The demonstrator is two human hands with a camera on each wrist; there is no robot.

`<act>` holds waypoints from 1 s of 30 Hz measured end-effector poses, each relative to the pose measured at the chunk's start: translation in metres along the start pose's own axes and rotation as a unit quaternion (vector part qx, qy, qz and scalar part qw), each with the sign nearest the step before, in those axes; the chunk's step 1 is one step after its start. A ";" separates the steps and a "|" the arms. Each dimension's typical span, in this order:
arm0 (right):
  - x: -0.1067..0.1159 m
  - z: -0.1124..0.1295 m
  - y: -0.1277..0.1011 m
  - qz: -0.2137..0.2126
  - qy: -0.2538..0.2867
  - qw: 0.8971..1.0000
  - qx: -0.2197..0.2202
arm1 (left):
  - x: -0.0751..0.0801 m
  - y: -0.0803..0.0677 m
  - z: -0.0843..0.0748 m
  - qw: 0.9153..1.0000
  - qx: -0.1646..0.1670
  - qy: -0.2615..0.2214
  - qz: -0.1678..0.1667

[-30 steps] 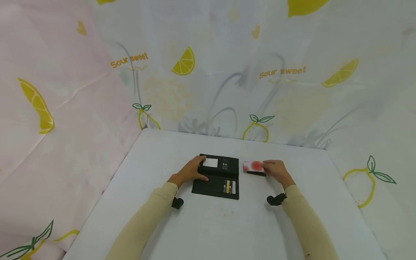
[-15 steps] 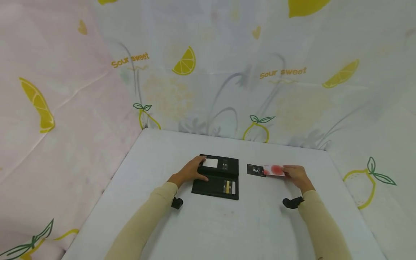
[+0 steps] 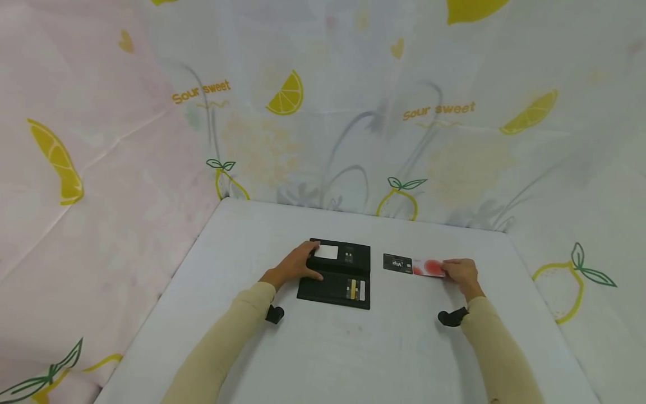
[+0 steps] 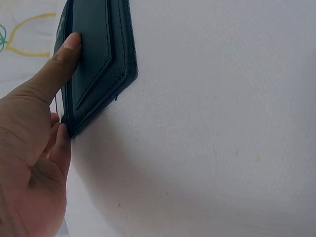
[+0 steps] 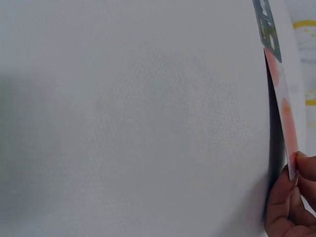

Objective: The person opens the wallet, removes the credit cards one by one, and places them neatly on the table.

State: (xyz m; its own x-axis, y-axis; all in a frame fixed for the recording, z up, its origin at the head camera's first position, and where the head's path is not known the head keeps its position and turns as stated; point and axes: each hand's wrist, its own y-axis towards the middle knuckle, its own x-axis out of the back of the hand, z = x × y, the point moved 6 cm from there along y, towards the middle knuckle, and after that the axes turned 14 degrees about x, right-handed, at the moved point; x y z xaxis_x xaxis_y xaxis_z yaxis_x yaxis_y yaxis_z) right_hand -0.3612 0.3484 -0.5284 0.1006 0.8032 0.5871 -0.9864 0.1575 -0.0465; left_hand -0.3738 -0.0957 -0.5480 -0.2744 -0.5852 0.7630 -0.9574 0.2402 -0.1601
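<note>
White cloth-covered table, lemon-print sheets behind.
Left hand presses flat on open black leather wallet, cards in its slots. Right hand pinches white-and-red plastic card by its right end, just right of black VIP card.

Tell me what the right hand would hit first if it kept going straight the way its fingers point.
The right hand pinches a red-and-white card and points left. Straight ahead lies the black card, then the open wallet. Depth is uncertain, but the black card likely comes first.
</note>
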 end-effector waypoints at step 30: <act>-0.015 0.028 -0.007 0.013 -0.174 0.983 0.062 | 0.004 -0.003 -0.004 1.000 0.004 0.009 0.004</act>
State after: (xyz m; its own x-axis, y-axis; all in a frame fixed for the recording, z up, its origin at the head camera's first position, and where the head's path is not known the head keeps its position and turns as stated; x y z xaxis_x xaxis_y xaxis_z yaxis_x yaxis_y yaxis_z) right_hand -0.3595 0.3192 -0.5141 0.0458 0.5575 0.8289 -0.9985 0.0507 0.0210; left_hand -0.3715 -0.0951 -0.5421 -0.2811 -0.5688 0.7730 -0.9558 0.2385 -0.1722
